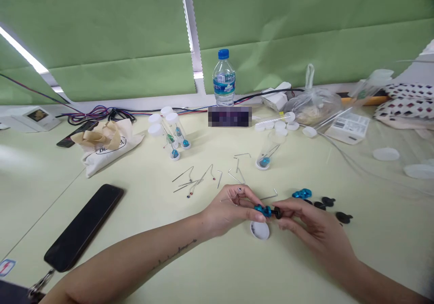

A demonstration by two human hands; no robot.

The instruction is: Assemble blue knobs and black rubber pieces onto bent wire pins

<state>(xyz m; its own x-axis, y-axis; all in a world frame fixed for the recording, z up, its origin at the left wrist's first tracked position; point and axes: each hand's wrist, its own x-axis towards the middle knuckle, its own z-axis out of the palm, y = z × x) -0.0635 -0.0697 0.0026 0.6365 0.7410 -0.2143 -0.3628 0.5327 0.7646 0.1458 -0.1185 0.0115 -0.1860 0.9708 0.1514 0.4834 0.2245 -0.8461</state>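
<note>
My left hand point(233, 206) pinches a small shiny blue metal part point(261, 211) between thumb and fingers. On the part's right end sits a black round knob point(277, 212), held by the fingertips of my right hand point(310, 222). A thin rod with a small ringed end point(239, 189) shows at my left fingers; whether it is gripped I cannot tell. Just below the hands lies a white cap point(260, 230) with small dark bits inside. Beyond my right hand are another blue metal part point(301, 193) and several black knobs point(344, 217).
Bent hex keys point(219, 178) and thin rods point(191, 184) lie ahead. Clear tubes point(183, 130) with white caps stand behind them, one more tube point(263, 159) to the right. A phone point(84, 227), cloth pouch point(111, 145), water bottle point(224, 80) and plastic bag point(313, 107) surround these.
</note>
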